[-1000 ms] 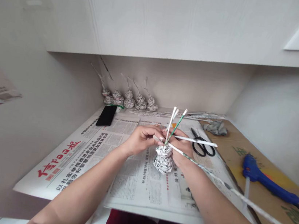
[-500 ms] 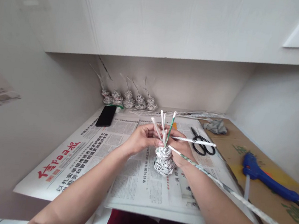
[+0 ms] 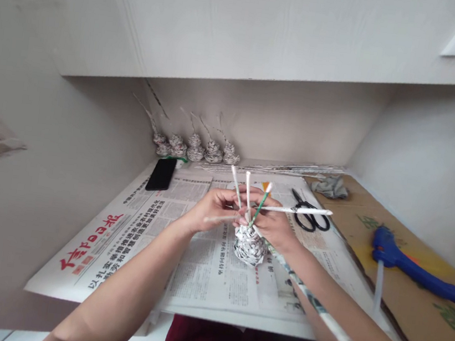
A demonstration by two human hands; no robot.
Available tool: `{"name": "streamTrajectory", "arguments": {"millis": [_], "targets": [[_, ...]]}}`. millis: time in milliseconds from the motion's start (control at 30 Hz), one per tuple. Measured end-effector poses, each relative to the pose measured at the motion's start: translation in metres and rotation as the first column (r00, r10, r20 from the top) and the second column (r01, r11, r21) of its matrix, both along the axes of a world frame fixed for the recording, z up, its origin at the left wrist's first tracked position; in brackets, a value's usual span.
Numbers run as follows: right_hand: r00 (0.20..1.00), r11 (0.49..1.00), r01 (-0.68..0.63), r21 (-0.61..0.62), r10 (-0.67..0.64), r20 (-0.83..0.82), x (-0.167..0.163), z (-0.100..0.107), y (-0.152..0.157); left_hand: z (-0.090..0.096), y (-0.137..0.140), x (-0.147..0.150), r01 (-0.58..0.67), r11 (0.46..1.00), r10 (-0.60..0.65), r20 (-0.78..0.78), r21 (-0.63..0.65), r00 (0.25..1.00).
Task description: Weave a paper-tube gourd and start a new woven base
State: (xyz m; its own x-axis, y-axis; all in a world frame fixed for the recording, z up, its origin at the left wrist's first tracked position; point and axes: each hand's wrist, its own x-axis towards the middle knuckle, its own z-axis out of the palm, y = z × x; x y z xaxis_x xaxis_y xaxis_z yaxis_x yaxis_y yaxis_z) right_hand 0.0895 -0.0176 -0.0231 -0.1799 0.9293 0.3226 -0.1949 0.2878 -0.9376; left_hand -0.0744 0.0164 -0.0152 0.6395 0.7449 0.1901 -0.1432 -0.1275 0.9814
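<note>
L hand (image 3: 214, 208): our fingers bent at upright sticks (image 3: 247, 187); can't tell if pinching.
R hand (image 3: 279, 226): clamped on woven paper pc (image 3: 250, 247), from its R.
Woven pc: betw. our hands, over newspaper (image 3: 192, 278).
Long stick (image 3: 340, 332): slants along our R forearm.
Near R hand: scissors (image 3: 299, 200).
Cardbd (image 3: 374, 268): blue glue gun (image 3: 417, 272) on top.

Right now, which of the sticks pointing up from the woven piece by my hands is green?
The rightmost upright stick, leaning right with a pale tip; the other two upright sticks are white.
</note>
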Motion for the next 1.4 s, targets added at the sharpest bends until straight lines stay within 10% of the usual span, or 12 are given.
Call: {"name": "streamTrajectory", "arguments": {"millis": [167, 433, 1133, 1400], "targets": [[0.994, 0.995, 0.098, -0.013, -0.097, 0.057, 0.008, 0.004, 0.003, 0.003, 0.001, 0.001, -0.063, 0.977, 0.048, 0.080, 0.202, 0.996], [0.856, 0.901, 0.326, 0.285, -0.410, 0.315, 0.013, 0.017, -0.006, 0.011, 0.000, -0.002, -0.223, 0.891, 0.224, 0.044, 0.396, 0.974], [0.905, 0.975, 0.089, 0.205, -0.165, 0.392, 0.020, 0.017, -0.002, 0.001, 0.008, 0.003, -0.476, 0.865, 0.469, 0.083, 0.156, 0.879], [0.914, 0.954, 0.282, 0.099, -0.298, 0.275, 0.016, 0.001, 0.002, 0.003, 0.002, 0.008, -0.518, 0.853, 0.514, 0.071, 0.066, 0.855]]}}
